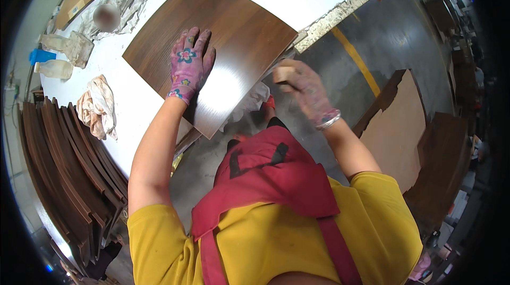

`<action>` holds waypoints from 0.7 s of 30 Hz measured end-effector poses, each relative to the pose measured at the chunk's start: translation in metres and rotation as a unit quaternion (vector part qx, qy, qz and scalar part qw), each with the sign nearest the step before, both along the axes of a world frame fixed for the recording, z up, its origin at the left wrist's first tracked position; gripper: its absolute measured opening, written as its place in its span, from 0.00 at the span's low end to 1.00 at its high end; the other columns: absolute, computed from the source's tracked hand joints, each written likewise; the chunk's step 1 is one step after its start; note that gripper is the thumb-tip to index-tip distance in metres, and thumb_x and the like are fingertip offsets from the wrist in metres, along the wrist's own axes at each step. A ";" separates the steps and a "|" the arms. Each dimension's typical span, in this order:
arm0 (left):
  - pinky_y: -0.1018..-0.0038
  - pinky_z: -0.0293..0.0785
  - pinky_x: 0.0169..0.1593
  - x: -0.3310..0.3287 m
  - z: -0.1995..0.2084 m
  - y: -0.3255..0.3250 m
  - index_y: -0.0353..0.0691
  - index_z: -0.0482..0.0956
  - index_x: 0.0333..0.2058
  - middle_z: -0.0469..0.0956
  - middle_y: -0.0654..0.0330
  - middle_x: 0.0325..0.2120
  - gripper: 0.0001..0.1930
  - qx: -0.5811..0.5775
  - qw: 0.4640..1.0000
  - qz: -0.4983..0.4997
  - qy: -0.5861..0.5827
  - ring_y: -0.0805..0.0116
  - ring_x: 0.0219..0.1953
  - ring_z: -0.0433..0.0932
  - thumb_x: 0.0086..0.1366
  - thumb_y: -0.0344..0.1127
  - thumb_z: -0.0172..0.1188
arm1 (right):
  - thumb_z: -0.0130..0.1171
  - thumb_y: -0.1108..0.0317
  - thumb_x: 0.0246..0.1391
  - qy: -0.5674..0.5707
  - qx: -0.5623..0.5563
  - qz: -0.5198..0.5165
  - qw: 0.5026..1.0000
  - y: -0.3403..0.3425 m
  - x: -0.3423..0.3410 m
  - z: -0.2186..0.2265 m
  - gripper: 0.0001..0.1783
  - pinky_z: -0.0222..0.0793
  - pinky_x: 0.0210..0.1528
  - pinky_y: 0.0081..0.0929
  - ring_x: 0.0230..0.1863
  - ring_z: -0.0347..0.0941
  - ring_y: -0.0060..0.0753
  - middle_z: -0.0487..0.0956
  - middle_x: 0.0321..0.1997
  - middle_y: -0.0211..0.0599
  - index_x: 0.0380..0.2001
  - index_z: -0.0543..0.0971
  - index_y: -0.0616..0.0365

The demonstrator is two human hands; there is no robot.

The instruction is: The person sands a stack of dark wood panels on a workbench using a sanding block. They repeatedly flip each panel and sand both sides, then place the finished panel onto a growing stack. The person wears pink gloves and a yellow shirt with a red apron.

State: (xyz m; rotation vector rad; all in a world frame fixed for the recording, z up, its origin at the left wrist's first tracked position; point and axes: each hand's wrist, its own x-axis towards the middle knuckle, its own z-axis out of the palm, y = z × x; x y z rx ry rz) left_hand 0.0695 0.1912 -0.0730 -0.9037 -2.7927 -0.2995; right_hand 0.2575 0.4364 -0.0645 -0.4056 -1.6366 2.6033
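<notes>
A dark brown wood-grain panel (228, 24) lies on the white worktable, its near right side facing me. My left hand (190, 64), in a pink flowered glove, rests flat on the panel with its fingers stretched forward. My right hand (308, 92), gloved too and smeared by motion, is just off the panel's right edge. Its fingers are closed on a small tan block (285, 74), whose exact kind is too blurred to make out. White light reflects off the panel between the hands.
On the white table (127, 120) lie a crumpled stained cloth (97, 107), a clear bottle (54, 69) and plastic bags. Brown panels (66, 162) stand stacked at the left. More panels (398, 125), one with torn tan covering, are at the right beside a yellow floor line (355, 59).
</notes>
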 end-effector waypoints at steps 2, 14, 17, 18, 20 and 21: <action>0.54 0.53 0.70 -0.001 0.001 0.000 0.51 0.68 0.64 0.65 0.53 0.64 0.26 -0.004 1.000 0.005 -0.007 0.48 0.67 0.60 0.68 0.48 0.54 | 0.57 0.68 0.58 -0.013 -0.044 -0.034 0.998 0.029 -0.010 0.009 0.24 0.73 0.47 0.23 0.46 0.76 0.27 0.78 0.49 0.40 0.56 0.71 0.67; 0.54 0.54 0.69 -0.003 0.005 0.000 0.48 0.70 0.62 0.65 0.53 0.64 0.26 0.000 0.999 0.021 -0.046 0.48 0.67 0.60 0.65 0.41 0.58 | 0.58 0.68 0.61 0.105 0.189 0.119 0.969 0.107 -0.237 0.016 0.21 0.72 0.50 0.21 0.47 0.75 0.24 0.79 0.49 0.36 0.56 0.74 0.64; 0.54 0.55 0.68 -0.002 0.006 0.003 0.47 0.72 0.60 0.68 0.54 0.62 0.26 0.014 0.998 0.044 -0.044 0.49 0.66 0.63 0.62 0.41 0.60 | 0.58 0.67 0.61 0.138 0.279 0.167 0.936 0.095 -0.312 0.006 0.20 0.72 0.51 0.21 0.48 0.75 0.23 0.80 0.48 0.35 0.55 0.76 0.60; 0.54 0.56 0.68 -0.002 0.010 0.004 0.47 0.72 0.60 0.68 0.54 0.62 0.27 0.012 0.998 0.049 -0.045 0.50 0.66 0.63 0.61 0.41 0.61 | 0.58 0.67 0.61 0.136 0.284 0.182 0.931 0.087 -0.333 0.007 0.20 0.72 0.52 0.21 0.48 0.75 0.23 0.80 0.48 0.35 0.55 0.77 0.58; 0.55 0.56 0.69 -0.001 0.014 0.006 0.46 0.72 0.60 0.67 0.55 0.62 0.27 0.002 0.996 0.064 -0.061 0.51 0.67 0.62 0.62 0.40 0.60 | 0.58 0.66 0.61 0.128 0.299 0.213 0.921 0.069 -0.371 0.009 0.19 0.72 0.53 0.22 0.49 0.75 0.24 0.81 0.48 0.35 0.55 0.78 0.55; 0.56 0.55 0.69 -0.002 0.016 0.008 0.46 0.72 0.60 0.67 0.55 0.63 0.27 -0.002 0.995 0.071 -0.070 0.51 0.67 0.62 0.62 0.39 0.60 | 0.59 0.64 0.60 0.146 0.319 0.215 0.911 0.063 -0.392 0.000 0.20 0.71 0.53 0.22 0.48 0.76 0.24 0.81 0.48 0.34 0.55 0.78 0.54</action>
